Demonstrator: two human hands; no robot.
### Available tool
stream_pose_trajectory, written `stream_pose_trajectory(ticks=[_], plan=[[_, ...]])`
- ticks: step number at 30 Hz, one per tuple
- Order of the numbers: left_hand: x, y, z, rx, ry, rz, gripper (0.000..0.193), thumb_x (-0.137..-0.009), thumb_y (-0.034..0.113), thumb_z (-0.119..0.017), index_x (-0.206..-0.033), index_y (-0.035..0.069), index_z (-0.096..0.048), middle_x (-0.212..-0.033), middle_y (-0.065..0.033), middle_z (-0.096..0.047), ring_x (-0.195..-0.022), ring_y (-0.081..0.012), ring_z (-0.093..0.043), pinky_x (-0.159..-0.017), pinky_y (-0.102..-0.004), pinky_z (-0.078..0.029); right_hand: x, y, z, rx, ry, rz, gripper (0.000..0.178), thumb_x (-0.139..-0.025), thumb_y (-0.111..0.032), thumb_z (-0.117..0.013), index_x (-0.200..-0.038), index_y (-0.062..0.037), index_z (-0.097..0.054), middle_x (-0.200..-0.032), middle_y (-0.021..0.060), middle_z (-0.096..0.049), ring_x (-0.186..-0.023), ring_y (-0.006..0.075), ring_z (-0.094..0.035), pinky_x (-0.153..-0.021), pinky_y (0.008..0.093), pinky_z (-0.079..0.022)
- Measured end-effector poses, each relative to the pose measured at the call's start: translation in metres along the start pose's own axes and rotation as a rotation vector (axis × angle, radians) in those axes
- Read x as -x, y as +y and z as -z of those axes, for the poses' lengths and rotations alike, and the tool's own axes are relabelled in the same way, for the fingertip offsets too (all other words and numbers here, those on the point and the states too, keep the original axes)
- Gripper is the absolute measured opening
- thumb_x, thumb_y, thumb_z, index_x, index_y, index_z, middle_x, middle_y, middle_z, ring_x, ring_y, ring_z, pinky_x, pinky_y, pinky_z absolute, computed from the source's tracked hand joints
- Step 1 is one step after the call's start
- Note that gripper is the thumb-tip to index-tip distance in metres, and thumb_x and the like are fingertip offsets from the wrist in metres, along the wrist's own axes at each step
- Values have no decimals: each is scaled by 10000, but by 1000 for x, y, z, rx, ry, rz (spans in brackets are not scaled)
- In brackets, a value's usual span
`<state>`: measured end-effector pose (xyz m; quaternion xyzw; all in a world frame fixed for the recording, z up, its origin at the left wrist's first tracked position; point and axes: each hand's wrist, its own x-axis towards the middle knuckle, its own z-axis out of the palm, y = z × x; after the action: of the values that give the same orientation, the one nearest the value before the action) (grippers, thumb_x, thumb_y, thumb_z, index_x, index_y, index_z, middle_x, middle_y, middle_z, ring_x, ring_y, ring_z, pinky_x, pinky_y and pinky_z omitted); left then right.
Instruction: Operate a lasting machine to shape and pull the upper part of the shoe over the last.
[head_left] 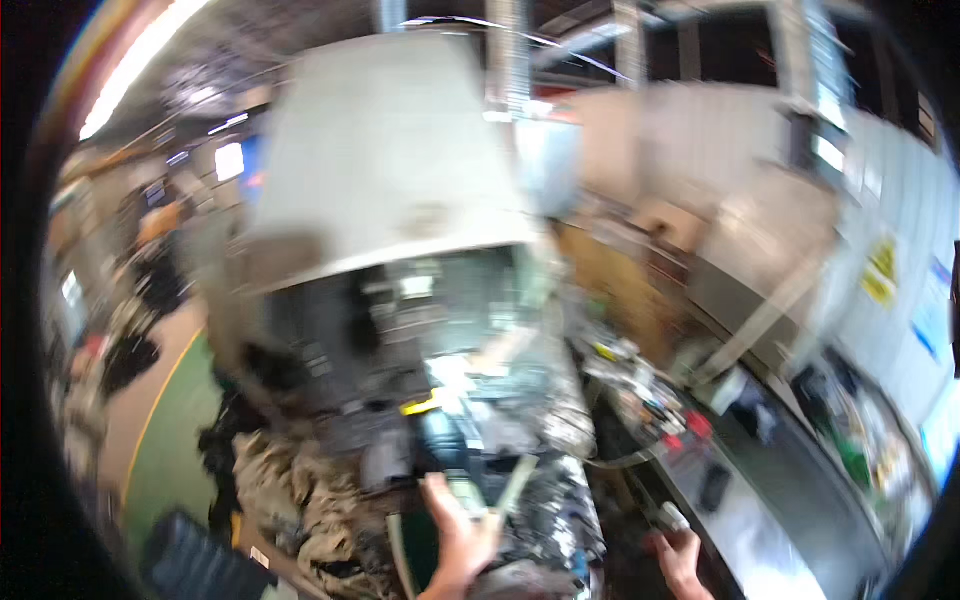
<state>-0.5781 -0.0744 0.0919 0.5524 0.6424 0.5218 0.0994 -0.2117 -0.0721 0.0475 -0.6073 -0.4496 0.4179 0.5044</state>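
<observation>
The whole picture is motion-blurred. A big machine with a pale grey hood stands in front of me, its dark inside full of parts and hoses. My left hand reaches up into its lower front, thumb raised, against a dark part and a pale hose. The blur hides whether it grips anything. My right hand is low at the right, by the edge of a steel bench, closed around a small pale cylinder.
Crumpled tan rags lie at the machine's lower left. The bench carries small tools and red-topped items. A green floor strip runs on the left, and a person stands far left. White wall panels with yellow signs are on the right.
</observation>
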Motion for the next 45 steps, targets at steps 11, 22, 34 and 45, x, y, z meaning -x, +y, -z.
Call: stream_pose_trajectory(ticks=[11, 22, 34, 45], plan=[[6, 50, -20, -374, 174, -11, 1055, -903, 337, -773, -1610, -57, -97, -1511, -360, -393, -1305, -512, -491, -1074, -545, -426, 50, 108, 178, 406, 192, 34, 458, -962, -147, -665, -1401, -40, -589, -865, 176, -755, -759, 319, -748, -720, 408, -594], [88, 168, -312, -100, -805, -198, 866, -807, 158, -819, -1528, -7, -369, -1544, -325, -377, -1450, -480, -340, -1226, -529, -265, 40, 201, 335, 1229, -107, 301, 773, -917, -503, -673, -1505, -38, -484, -1631, 146, -386, -1508, 342, -347, -1197, 651, -243], [64, 241, -687, 266, -1128, -239, 513, -882, 93, -737, -1370, 33, -594, -1116, -207, -745, -1075, -298, -726, -942, -400, -569, 160, 202, 361, -191, 564, -373, 730, -949, -8, -662, -1601, -104, -348, -1427, 179, -552, -1266, 305, -554, -1022, 425, -518], [14, 322, -850, 356, -1650, -357, 345, -845, 103, -793, -1157, -33, -731, -1006, -150, -776, -963, -213, -745, -846, -318, -576, 29, 117, 389, -717, 916, -406, 805, -1007, -243, -696, -1649, -149, -218, -1292, 195, -664, -1120, 289, -677, -945, 464, -585]])
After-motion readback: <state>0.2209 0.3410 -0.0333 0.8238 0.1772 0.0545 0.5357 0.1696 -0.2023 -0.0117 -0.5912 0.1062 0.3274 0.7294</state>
